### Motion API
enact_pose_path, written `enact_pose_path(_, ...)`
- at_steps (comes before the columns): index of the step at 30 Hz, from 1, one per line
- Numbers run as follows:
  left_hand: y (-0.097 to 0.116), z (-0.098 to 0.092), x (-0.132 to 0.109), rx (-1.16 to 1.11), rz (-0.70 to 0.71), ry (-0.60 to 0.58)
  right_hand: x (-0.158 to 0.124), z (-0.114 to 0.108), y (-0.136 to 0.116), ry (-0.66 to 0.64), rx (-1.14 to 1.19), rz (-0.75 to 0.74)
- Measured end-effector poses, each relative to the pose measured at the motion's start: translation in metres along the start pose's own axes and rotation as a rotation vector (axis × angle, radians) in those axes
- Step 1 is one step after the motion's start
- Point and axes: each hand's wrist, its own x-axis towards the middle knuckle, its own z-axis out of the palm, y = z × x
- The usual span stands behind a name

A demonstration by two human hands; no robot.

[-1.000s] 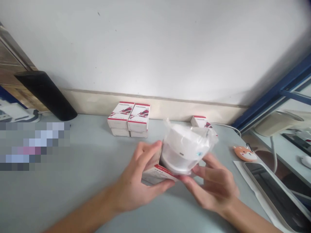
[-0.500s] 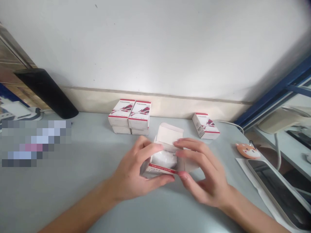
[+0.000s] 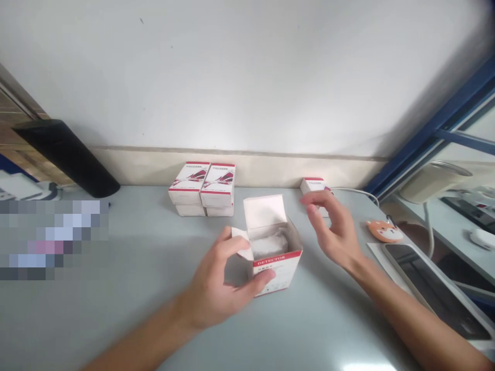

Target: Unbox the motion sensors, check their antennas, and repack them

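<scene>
An opened white carton with a red band reading DETECTOR [image 3: 280,270] stands upright on the grey table, its top flaps raised. Inside it shows something wrapped in clear plastic [image 3: 270,244]. My left hand [image 3: 226,278] grips the carton at its left side, thumb on the front face and fingers by the left flap. To the right of the carton, my right hand [image 3: 332,226] is raised off it, thumb and fingers apart with nothing between them. It partly covers a closed white and red box [image 3: 312,184] behind.
Several closed boxes [image 3: 218,180] are stacked near the wall. A black cylinder [image 3: 69,154] leans at the left. On the right lie an orange animal-faced case [image 3: 384,231], a tablet-like device [image 3: 433,288] and a white cable [image 3: 358,190].
My right hand has let go of the carton and moved right and up. The carton now stands more upright, its front face showing. The view has shifted slightly.
</scene>
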Motion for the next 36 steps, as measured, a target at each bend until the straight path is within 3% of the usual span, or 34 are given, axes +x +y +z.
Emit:
enact_pose_path(3,0.001,0.000,0.000,0.074,0.072,0.034,-0.005,0.000,-0.017,0.051,0.099,-0.247)
enact_pose_path(6,0.007,-0.003,0.003,0.116,0.092,-0.008,-0.012,0.001,-0.036,-0.028,0.113,-0.386)
enact_pose_path(11,0.017,-0.008,0.012,0.262,0.147,-0.136,-0.019,0.007,-0.047,-0.135,0.236,-0.118)
enact_pose_path(14,0.018,-0.008,0.012,0.280,0.157,-0.146,-0.021,0.011,-0.047,-0.192,0.460,0.106)
enact_pose_path(17,0.015,-0.006,0.007,0.299,0.158,-0.128,-0.024,0.013,-0.050,-0.253,0.608,0.202)
enact_pose_path(21,0.012,-0.003,0.001,0.338,0.137,-0.086,-0.026,0.011,-0.053,-0.214,0.517,0.050)
enact_pose_path(24,0.010,-0.002,0.001,0.359,0.124,-0.045,-0.023,0.008,-0.052,-0.273,0.472,-0.057)
enact_pose_path(29,0.008,-0.001,0.003,0.331,0.157,-0.025,-0.021,0.010,-0.054,-0.185,0.404,-0.110)
enact_pose_path(32,0.005,-0.001,0.004,0.220,0.134,0.055,-0.022,0.012,-0.057,-0.125,0.361,-0.140)
enact_pose_path(34,0.003,-0.002,0.004,0.111,0.108,0.104,-0.022,0.012,-0.057,-0.127,0.341,-0.150)
enact_pose_path(36,0.000,-0.004,0.005,0.074,0.075,0.071,-0.022,0.011,-0.056,-0.161,0.325,-0.163)
